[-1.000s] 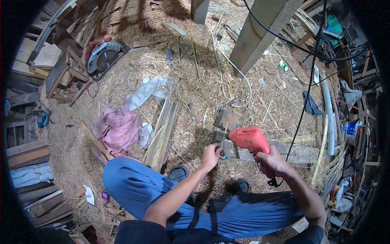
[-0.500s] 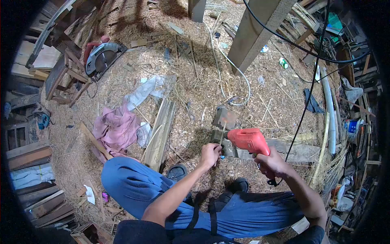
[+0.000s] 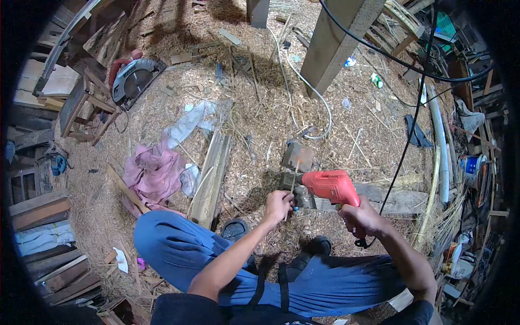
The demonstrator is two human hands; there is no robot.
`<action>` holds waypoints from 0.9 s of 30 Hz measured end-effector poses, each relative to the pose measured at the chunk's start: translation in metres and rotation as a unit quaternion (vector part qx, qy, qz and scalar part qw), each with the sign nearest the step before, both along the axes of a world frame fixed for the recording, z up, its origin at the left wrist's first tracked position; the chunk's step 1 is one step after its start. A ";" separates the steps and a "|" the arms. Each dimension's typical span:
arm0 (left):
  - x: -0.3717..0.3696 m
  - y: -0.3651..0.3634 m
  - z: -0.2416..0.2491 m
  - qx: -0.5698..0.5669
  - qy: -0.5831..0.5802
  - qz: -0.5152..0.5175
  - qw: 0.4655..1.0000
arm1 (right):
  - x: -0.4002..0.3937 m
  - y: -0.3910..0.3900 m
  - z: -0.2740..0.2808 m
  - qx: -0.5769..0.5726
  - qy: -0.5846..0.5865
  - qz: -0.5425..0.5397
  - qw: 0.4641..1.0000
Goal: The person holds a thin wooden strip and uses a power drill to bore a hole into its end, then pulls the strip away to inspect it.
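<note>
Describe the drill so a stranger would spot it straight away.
Start at the blue trousers, then look just beyond them to the right hand. It grips the drill, whose bright red body stands out from the dull plank beside it.

No text, label, brand, number or sign is legible here.

Red, blue, pink, tan

The pistol-shaped plastic power drill (image 3: 327, 184) is bright coral red. The thin, straight wooden stick (image 3: 293, 185) is pale tan; the squarish block (image 3: 299, 155) is dull brown tinged with rusty orange. The loose cloth trousers (image 3: 168, 233) are plain mid-blue, the flat fabric straps (image 3: 284, 287) over them black. The crumpled cloth (image 3: 154, 173) is dusty pink. The round-bladed circular saw (image 3: 135, 80) is grey with a red handle (image 3: 115, 70). The scattered wood shavings (image 3: 260, 116) are mottled tan and brown.
</note>
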State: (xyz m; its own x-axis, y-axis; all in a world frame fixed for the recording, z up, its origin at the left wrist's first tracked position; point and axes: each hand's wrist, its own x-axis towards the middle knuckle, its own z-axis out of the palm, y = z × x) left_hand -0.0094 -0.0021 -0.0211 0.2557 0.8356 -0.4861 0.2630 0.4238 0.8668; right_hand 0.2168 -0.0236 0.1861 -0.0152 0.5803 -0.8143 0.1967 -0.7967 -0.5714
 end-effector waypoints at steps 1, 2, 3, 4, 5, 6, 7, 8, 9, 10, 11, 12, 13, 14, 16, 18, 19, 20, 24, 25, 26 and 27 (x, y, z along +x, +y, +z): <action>0.000 0.000 0.000 -0.006 0.002 -0.003 1.000 | -0.001 0.000 0.002 0.007 -0.001 0.003 1.000; 0.000 0.001 0.000 -0.012 0.005 -0.005 1.000 | -0.002 0.001 0.004 0.013 -0.002 0.006 1.000; 0.000 0.001 -0.002 -0.012 0.005 -0.005 1.000 | -0.001 0.001 0.003 0.013 -0.002 0.006 1.000; -0.001 0.001 -0.004 -0.005 0.008 -0.014 1.000 | -0.001 0.000 0.002 0.012 0.000 0.004 1.000; -0.001 0.001 -0.005 0.002 0.012 -0.023 1.000 | -0.001 0.000 0.001 0.010 0.002 0.002 1.000; -0.001 0.001 -0.005 0.003 0.012 -0.023 1.000 | -0.001 -0.001 0.001 0.010 0.002 0.001 1.000; 0.000 0.001 -0.004 -0.008 0.008 -0.018 1.000 | -0.001 -0.001 0.001 0.018 0.008 -0.002 1.000; 0.000 0.001 -0.003 -0.019 0.005 -0.013 1.000 | -0.001 -0.001 0.001 0.027 0.014 -0.006 1.000; 0.000 0.001 -0.006 -0.019 0.005 -0.013 1.000 | -0.001 -0.002 -0.001 0.027 0.014 -0.006 1.000; -0.001 0.000 -0.008 -0.016 -0.001 -0.010 1.000 | 0.000 -0.004 -0.003 0.023 0.010 -0.003 1.000; 0.000 -0.001 -0.010 -0.013 -0.008 -0.007 1.000 | 0.001 -0.005 -0.005 0.020 0.006 0.000 1.000; 0.000 -0.001 -0.011 -0.012 -0.008 -0.008 1.000 | 0.001 -0.005 -0.005 0.021 0.006 -0.001 1.000; -0.001 -0.002 -0.011 -0.007 -0.011 -0.008 1.000 | 0.002 -0.006 -0.005 0.017 0.008 -0.003 1.000; -0.001 -0.002 -0.011 0.000 -0.014 -0.006 1.000 | 0.002 -0.006 -0.005 0.015 0.009 -0.003 1.000; -0.001 0.000 -0.005 -0.005 -0.005 -0.009 1.000 | 0.006 -0.006 -0.008 0.012 0.011 -0.003 1.000; -0.001 0.001 -0.001 -0.011 0.003 -0.013 1.000 | 0.007 -0.007 -0.010 0.008 0.013 -0.003 1.000; -0.002 0.001 0.000 -0.014 0.002 -0.015 1.000 | 0.008 -0.006 -0.010 0.011 0.016 0.001 1.000; -0.002 0.002 0.001 -0.017 0.001 -0.016 1.000 | 0.007 -0.006 -0.011 0.014 0.019 0.005 1.000; -0.001 0.001 0.001 -0.015 0.008 -0.012 1.000 | 0.004 -0.006 -0.009 0.025 0.023 -0.001 0.999; -0.002 0.001 0.000 -0.009 0.014 -0.015 1.000 | 0.003 -0.006 -0.007 0.023 0.025 -0.006 0.999; -0.002 0.001 -0.001 -0.003 0.019 -0.019 1.000 | 0.003 -0.006 -0.006 0.022 0.027 -0.011 0.999; -0.001 0.001 -0.001 -0.004 0.019 -0.019 1.000 | 0.003 -0.005 -0.006 0.022 0.027 -0.012 0.999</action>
State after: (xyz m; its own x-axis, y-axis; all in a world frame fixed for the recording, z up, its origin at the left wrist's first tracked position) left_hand -0.0108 -0.0008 -0.0225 0.2687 0.8221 -0.5019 0.3116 0.4189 0.8529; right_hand 0.2195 -0.0289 0.1799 -0.0442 0.6160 -0.7865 0.1460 -0.7749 -0.6150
